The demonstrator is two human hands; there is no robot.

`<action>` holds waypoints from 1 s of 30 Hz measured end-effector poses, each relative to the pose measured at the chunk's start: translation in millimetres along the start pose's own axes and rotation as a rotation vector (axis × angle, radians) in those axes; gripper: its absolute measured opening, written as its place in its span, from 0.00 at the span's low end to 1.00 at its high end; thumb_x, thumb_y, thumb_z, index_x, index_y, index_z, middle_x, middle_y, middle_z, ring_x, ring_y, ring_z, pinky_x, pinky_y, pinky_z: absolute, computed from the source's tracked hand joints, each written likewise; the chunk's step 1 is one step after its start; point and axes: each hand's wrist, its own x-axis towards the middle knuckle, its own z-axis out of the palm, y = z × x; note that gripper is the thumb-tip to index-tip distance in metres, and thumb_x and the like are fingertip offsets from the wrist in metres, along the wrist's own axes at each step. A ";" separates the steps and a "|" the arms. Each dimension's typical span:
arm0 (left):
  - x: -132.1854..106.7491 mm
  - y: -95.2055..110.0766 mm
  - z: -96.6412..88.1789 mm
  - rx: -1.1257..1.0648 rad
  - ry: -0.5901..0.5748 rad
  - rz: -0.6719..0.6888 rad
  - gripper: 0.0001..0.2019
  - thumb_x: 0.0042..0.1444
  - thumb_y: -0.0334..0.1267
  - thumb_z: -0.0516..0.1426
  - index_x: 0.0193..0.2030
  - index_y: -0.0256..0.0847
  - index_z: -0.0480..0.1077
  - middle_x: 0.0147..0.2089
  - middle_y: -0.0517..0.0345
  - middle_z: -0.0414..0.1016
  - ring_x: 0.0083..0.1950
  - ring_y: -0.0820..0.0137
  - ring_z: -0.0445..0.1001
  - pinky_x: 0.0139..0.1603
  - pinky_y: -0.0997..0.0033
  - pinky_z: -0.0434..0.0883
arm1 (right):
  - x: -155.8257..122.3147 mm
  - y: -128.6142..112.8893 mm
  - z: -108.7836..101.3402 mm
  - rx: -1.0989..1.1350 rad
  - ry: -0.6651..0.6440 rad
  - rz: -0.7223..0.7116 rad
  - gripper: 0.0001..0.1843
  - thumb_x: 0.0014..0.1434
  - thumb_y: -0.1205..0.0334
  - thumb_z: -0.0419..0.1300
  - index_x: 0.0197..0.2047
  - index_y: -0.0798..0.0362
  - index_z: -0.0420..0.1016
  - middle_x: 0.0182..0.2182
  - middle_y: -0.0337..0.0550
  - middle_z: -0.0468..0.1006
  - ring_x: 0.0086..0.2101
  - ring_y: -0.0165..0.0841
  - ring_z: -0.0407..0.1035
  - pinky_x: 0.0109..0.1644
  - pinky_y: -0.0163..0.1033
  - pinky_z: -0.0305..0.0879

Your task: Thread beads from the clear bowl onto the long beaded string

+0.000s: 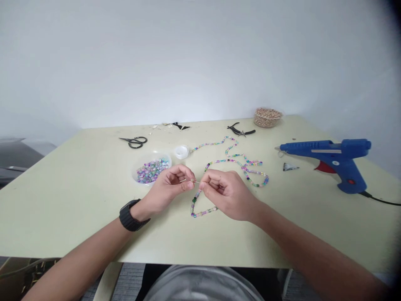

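My left hand (171, 188), with a black watch on its wrist, pinches something small at its fingertips, too small to name. My right hand (224, 190) faces it, fingers closed on the thin end of a bead string (233, 161). The two pinches almost touch above the pale green table (78, 196). The string of coloured beads loops under my right hand and trails across the table toward a small white spool (181, 151). A clear bowl of loose purple and blue beads (152, 168) sits just behind my left hand.
Black scissors (134, 141) lie at the back left, black pliers (240, 131) at the back middle. A woven basket (267, 117) stands at the far edge. A blue glue gun (332, 158) with its cord rests at the right, a small dark triangular piece (290, 167) beside it.
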 end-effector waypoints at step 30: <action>-1.1 1.4 7.9 0.035 0.054 0.005 0.09 0.50 0.35 0.72 0.33 0.38 0.77 0.32 0.58 0.77 0.34 0.73 0.75 0.37 0.73 0.72 | -2.5 0.9 4.4 0.055 -0.068 0.037 0.11 0.66 0.63 0.57 0.30 0.52 0.65 0.17 0.28 0.57 0.19 0.23 0.50 0.22 0.32 0.45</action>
